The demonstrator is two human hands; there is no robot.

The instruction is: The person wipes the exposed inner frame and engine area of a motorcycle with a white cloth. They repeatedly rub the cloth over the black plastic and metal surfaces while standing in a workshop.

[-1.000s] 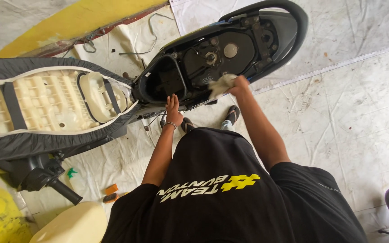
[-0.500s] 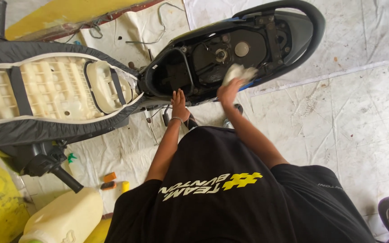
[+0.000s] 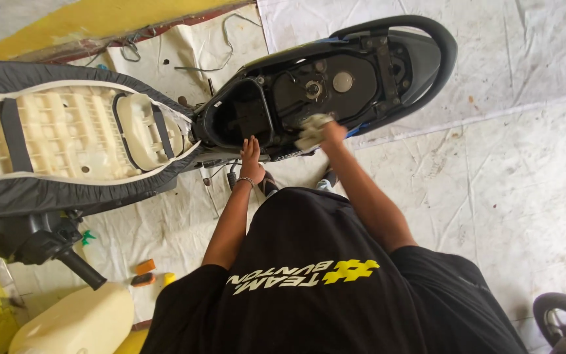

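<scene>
A crumpled pale rag (image 3: pixel 312 130) sits just above the middle of the frame, pressed against the lower rim of the open under-seat bay of a scooter (image 3: pixel 335 82). The right hand (image 3: pixel 331 133) has its grip closed around the rag, which bulges out to the left of the knuckles toward the dark oval storage tub (image 3: pixel 240 118). The left hand (image 3: pixel 251 156) lies a little lower and to the left, fingers together and flat on the tub's near edge, holding nothing. So the rag is in the right hand, and the left hand is only a short way off to its lower left.

The scooter's long axis runs from the left of the frame up to the right, ending in the curved grab rail (image 3: pixel 427 39) at upper right. The rag lies about midway along the exposed bay, below a round cap (image 3: pixel 342 81).

At left the hinged seat (image 3: pixel 67 131) is flipped open, its cream ribbed underside showing. White sheeting (image 3: pixel 492 164) covers the floor. A cream body panel (image 3: pixel 73 324) lies at lower left, and a wheel (image 3: pixel 561 318) shows at lower right.
</scene>
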